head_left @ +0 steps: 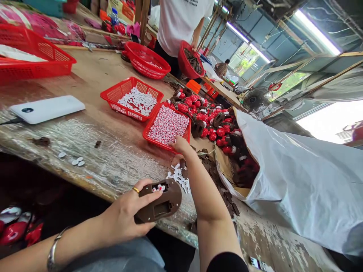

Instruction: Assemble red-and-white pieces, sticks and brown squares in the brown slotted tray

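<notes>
Worktop (93, 136) scuffed under strip lights (317, 32); white device (51, 108) well apart from bead basket (154, 142). Our left hand (129, 207) clasps brown base (173, 194) over near edge; our right hand (181, 145) reaches basket's near corner, closure unclear.

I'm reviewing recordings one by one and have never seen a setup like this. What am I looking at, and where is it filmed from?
There is no machine here: one picture, from a camera worn on a person's head, looking forward and down at their own bare hands. The left hand holds a brown oval part with two openings; a few small white-and-red pieces sit in one. The right hand is at the near edge of a red basket full of similar pieces; whether its fingers grip any is unclear. On the worktable are another basket of white parts, a heap of red-and-brown items and a large white sack. Beyond stands another person with a red bowl.
</notes>
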Available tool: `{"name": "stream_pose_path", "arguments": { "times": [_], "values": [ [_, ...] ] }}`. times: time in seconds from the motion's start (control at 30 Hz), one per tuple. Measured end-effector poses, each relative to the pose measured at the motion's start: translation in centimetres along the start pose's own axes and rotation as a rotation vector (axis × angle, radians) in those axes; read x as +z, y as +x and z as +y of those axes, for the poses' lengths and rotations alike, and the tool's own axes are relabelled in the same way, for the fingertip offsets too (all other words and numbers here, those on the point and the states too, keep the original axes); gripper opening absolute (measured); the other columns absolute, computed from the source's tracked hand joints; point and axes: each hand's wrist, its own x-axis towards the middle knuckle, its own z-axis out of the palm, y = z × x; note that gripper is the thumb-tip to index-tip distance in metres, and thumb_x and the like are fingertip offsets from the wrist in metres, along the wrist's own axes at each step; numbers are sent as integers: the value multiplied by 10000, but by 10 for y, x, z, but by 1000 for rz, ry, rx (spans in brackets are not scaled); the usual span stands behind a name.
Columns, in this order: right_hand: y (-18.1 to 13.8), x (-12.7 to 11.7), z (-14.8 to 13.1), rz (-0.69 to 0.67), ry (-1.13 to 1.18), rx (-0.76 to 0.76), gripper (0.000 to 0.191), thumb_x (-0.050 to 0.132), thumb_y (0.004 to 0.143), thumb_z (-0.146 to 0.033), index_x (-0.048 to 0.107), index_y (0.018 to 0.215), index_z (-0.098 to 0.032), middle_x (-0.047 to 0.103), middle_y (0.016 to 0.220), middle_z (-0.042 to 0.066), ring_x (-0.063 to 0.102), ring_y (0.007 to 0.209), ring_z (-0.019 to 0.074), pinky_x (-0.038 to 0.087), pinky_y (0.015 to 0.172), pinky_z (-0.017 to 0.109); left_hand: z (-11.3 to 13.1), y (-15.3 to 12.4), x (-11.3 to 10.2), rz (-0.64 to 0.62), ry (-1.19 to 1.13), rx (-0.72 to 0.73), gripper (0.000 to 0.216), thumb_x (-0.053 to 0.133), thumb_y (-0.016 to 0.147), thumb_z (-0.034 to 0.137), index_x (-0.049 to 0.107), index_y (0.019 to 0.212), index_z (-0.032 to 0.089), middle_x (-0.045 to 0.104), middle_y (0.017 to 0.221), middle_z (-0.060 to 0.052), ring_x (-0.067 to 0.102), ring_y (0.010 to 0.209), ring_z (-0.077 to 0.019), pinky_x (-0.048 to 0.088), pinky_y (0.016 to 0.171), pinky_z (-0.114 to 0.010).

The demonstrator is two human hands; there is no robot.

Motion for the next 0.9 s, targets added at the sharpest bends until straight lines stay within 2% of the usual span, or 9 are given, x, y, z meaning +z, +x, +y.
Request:
{"name": "stream_pose_path", "arguments": {
  "times": [0.1,0.17,0.27,0.33,0.47,0.57,0.67,0.8,0.9],
  "values": [
    [25,10,-4,-80,52,37,145,846,793,-224,731,828,-143,767,917,85,710,956,225,534,891,311,-3,-1,-5,13,-16,-33,835,734,671,66,457,1426,294,389,1437,-109,710,1120,-235,606,981,-315],
    [31,13,1,-77,125,69,128,787,868,-237,715,863,-132,748,878,55,712,877,186,567,848,325,-6,-2,-5,11,-26,-54,846,728,672,68,440,1433,302,412,1425,-111,704,1142,-247,606,984,-327],
    [29,11,14,-25,295,131,153,663,972,-242,687,1040,-107,716,845,38,703,713,143,601,690,295,-11,-2,-2,18,-45,-88,897,726,676,97,389,1477,320,433,1432,-120,693,1170,-274,605,991,-361],
    [25,8,22,23,427,158,170,591,993,-181,661,1126,-104,697,815,32,684,624,119,586,597,246,-14,0,1,26,-71,-96,928,721,658,101,372,1490,318,454,1438,-122,692,1172,-282,600,999,-369],
    [15,2,29,88,683,180,150,584,927,-64,671,1030,-131,652,749,-4,647,530,98,565,515,207,-13,5,-1,-16,-105,-69,935,725,621,91,390,1465,312,517,1418,-103,676,1209,-286,577,1038,-372],
    [9,-2,28,92,884,191,122,619,891,-40,646,940,-148,651,735,-8,672,568,110,607,571,224,-12,2,-4,-9,-118,-62,948,727,617,87,379,1470,309,526,1432,-108,644,1267,-298,566,1056,-377],
    [3,-9,26,54,1085,201,74,608,930,-95,622,891,-155,678,746,27,733,719,153,647,697,270,-12,-4,-4,-8,-126,-87,953,722,632,82,359,1483,310,512,1478,-113,603,1329,-310,543,1089,-394],
    [-8,-18,22,-8,1277,212,203,552,995,-184,616,806,-147,705,775,87,754,843,197,650,808,322,-12,-7,-1,-6,-104,-93,944,728,643,93,349,1483,300,522,1484,-121,599,1339,-311,540,1095,-395],
    [-17,-21,21,-26,1357,210,188,521,975,-100,638,831,-131,718,800,93,753,846,186,639,854,322,-12,-7,-1,6,-76,-79,951,735,656,106,329,1497,287,549,1471,-123,597,1343,-304,520,1122,-408]
  ]
}}
